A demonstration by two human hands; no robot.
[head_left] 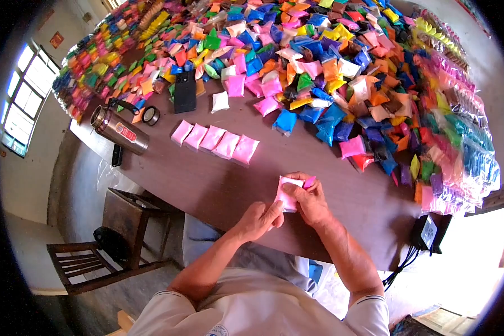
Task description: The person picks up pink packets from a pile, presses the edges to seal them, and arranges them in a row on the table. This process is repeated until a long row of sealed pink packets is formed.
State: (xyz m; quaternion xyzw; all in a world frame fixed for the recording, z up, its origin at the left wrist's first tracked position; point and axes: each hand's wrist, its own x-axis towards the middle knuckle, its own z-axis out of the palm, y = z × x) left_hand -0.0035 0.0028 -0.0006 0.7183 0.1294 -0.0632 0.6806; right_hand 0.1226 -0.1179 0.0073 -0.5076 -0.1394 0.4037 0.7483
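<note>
Both my hands meet over the near edge of the table, around a small pink packet [285, 203] in clear plastic. My right hand [311, 201] grips its right side, thumb across the front; a brighter pink bit [309, 182] sticks out by those fingers. At the packet's lower left, my left hand [261, 219] pinches the edge between thumb and curled fingers. Beyond my hands, several light pink packets [213, 138] lie in a slanting, overlapping row. A white packet [220, 102] lies farther back.
A huge heap of colourful packets [297, 67] covers the far side of the brown table [179, 173]. To the left lies a steel flask [119, 130], its lid [150, 115] beside it. A black phone-like slab [185, 92] touches the heap. A wooden chair [95, 263] stands at left.
</note>
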